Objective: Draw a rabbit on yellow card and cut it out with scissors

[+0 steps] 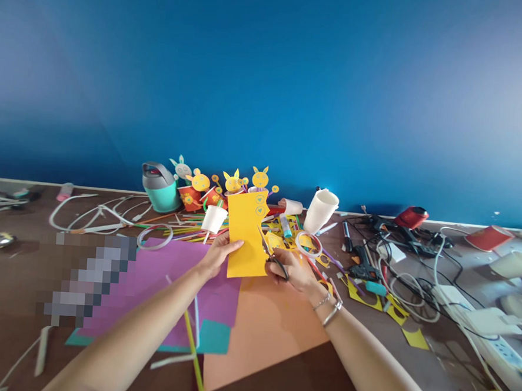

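My left hand pinches the left edge of a yellow paper sheet, thumb on its front, holding it upright above the table. Two small circles with blue-green hearts are drawn near its top right corner. My right hand grips a pair of dark-handled scissors through the handles. The blades point up and left at the sheet's right edge, seemingly a little apart; whether they touch the paper I cannot tell. Below the hands lie an orange sheet and a purple sheet.
Paper-cup figures with yellow animal heads stand at the back beside a teal jug. A white cup, tape rolls, a glue gun and yellow scraps lie right. Cables and a power strip line the far right.
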Tool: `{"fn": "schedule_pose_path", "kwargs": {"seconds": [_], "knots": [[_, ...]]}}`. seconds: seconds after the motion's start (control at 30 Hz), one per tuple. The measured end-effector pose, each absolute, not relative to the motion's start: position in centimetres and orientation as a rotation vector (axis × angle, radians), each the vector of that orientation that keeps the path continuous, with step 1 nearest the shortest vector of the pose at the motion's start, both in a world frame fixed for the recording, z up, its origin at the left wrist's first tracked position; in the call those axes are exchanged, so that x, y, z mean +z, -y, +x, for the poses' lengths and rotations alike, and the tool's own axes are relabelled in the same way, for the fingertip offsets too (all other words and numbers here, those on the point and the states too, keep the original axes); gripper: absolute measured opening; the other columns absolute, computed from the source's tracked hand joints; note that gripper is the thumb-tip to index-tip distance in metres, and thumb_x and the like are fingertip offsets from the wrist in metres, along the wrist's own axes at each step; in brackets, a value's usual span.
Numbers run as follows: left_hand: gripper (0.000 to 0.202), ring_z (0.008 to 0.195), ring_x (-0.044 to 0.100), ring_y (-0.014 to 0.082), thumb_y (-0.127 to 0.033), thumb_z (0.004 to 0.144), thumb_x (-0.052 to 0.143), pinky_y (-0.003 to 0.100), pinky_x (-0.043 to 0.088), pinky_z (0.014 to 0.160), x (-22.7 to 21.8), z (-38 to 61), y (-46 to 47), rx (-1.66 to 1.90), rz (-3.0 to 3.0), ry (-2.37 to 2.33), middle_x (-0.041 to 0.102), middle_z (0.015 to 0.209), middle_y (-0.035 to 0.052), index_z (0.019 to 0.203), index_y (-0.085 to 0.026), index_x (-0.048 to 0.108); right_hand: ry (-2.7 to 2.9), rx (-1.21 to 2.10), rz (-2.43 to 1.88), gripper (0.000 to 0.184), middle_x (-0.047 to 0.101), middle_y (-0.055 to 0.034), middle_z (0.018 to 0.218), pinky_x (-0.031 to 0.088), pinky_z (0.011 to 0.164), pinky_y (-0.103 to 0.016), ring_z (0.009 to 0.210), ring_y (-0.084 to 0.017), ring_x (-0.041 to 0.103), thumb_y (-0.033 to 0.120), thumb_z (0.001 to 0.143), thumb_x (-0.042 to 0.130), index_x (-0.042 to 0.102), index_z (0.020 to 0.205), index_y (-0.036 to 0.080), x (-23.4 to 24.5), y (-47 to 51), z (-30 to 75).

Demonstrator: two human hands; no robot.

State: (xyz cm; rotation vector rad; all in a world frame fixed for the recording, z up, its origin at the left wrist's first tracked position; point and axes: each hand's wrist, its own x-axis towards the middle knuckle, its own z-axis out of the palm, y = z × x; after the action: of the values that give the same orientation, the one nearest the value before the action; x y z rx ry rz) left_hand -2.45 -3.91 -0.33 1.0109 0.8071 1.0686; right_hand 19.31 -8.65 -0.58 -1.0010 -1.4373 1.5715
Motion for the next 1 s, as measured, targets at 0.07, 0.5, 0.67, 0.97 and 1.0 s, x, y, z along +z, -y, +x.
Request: {"fn": "schedule_pose_path", "kwargs": {"seconds": [0.07,0.5,0.67,0.97,1.0], "knots": [[0.037,0.080,0.071,0.0262,-0.037,0.060,0.082,0.038,0.054,0.076,-0.1,-2.5,3.9,1.093,0.955,-0.808,0.076,0.092,0.0071,0.090,-0.018,0.070,1.474,1.685,-1.018,0.020,0.054,0.0050,0.059,0.030,0.040,-0.019,0.044,-0.007,0.047,0.034,0.075,0.063,0.056,0.084,0.018,0.0,8.7,20.0],[0.032,0.062,0.068,0.0213,-0.034,0.058,0.079,0.033,0.054,0.064,0.6,-2.8,3.8,1.176,0.907,-0.823,0.074,0.074,0.0024,0.083,-0.017,0.068,1.394,1.978,-0.720,0.029,0.051,0.0041,0.051,0.026,0.040,-0.021,0.038,-0.009,0.042,0.041,0.070,0.063,0.058,0.084,0.016,1.7,9.0,24.8],[0.034,0.067,0.070,0.0238,-0.034,0.060,0.078,0.035,0.054,0.065,0.3,-3.0,3.8,1.084,0.933,-0.806,0.075,0.080,0.0047,0.088,-0.017,0.067,1.361,1.781,-0.793,0.026,0.049,0.0063,0.051,0.042,0.054,-0.028,0.041,-0.009,0.040,0.043,0.074,0.062,0.057,0.086,0.020,1.4,8.2,24.5],[0.035,0.067,0.069,0.0231,-0.035,0.061,0.079,0.035,0.054,0.066,0.2,-3.0,3.8,1.065,0.981,-0.813,0.075,0.079,0.0051,0.090,-0.016,0.068,1.462,1.659,-1.026,0.025,0.057,0.0044,0.053,0.025,0.038,-0.018,0.044,-0.008,0.049,0.036,0.073,0.067,0.057,0.086,0.017,0.7,7.6,23.4],[0.035,0.066,0.069,0.0228,-0.035,0.062,0.078,0.035,0.054,0.066,0.2,-3.0,3.7,1.072,0.978,-0.818,0.074,0.078,0.0046,0.089,-0.016,0.068,1.458,1.660,-1.025,0.025,0.056,0.0047,0.053,0.026,0.038,-0.018,0.044,-0.008,0.049,0.037,0.073,0.067,0.057,0.086,0.018,0.6,7.5,23.5]]}}
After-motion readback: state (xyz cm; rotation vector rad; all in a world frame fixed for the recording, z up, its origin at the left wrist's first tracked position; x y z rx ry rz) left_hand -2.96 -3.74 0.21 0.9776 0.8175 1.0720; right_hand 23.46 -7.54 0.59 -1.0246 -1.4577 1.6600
